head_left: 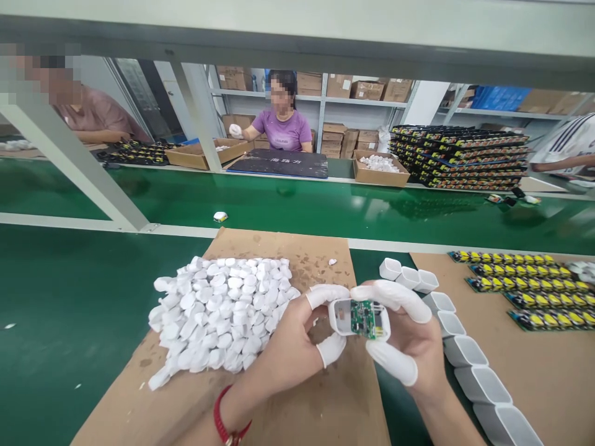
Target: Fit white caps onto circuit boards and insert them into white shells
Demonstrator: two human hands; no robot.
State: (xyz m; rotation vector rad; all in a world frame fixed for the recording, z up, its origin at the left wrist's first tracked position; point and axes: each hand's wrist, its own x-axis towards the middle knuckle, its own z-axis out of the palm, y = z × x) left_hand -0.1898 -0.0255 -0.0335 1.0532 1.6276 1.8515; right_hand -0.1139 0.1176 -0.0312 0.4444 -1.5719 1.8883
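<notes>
My left hand [297, 334], with white finger cots on its thumb and finger, pinches the left end of a small white plastic case [341, 317]. My right hand [413, 334], also in finger cots, is closed round the case's right end. A green circuit board [363, 318] shows in the case's open side, towards its right half. How deep it sits I cannot tell. Left of my hands a large heap of small white rounded pieces [227, 310] lies on a cardboard sheet [325, 396]. A row of open white cases [465, 351] curves along my right side.
Strips of boards with yellow parts [553, 300] lie on cardboard at the right. Beyond a pale metal frame [260, 238] runs a green belt [297, 207], with one small white and yellow piece [220, 217] on it. Co-workers sit opposite among cardboard boxes [381, 173] and stacked boards [458, 158].
</notes>
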